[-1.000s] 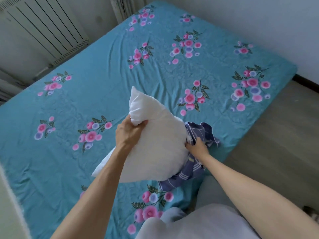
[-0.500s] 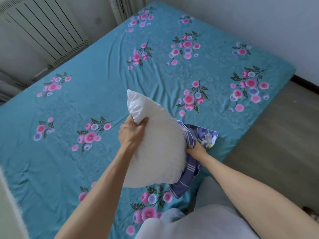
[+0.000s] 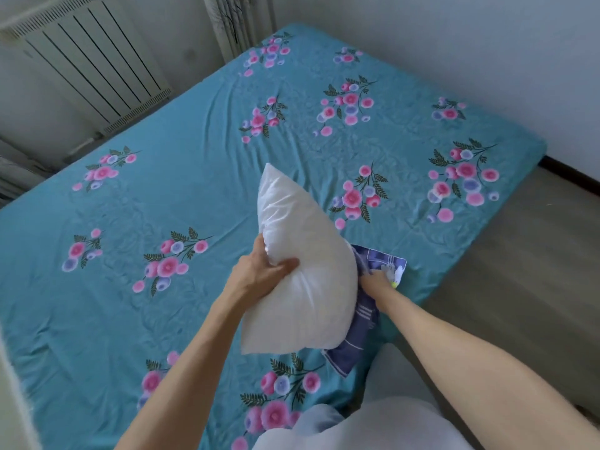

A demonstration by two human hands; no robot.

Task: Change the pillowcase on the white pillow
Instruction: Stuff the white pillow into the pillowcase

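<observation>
Head view: the left hand (image 3: 259, 274) grips the bare white pillow (image 3: 302, 271), lifted edge-up over the bed (image 3: 194, 177), probably to clear the blue striped pillowcase (image 3: 367, 316) that the right hand (image 3: 376, 282) clutches just beside it, low on the sheet.

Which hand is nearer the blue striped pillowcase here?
The right hand: it rests on the blue striped pillowcase, apparently gripping it, at the bed's near edge. The left hand grips the white pillow on its far side, away from the pillowcase.
</observation>
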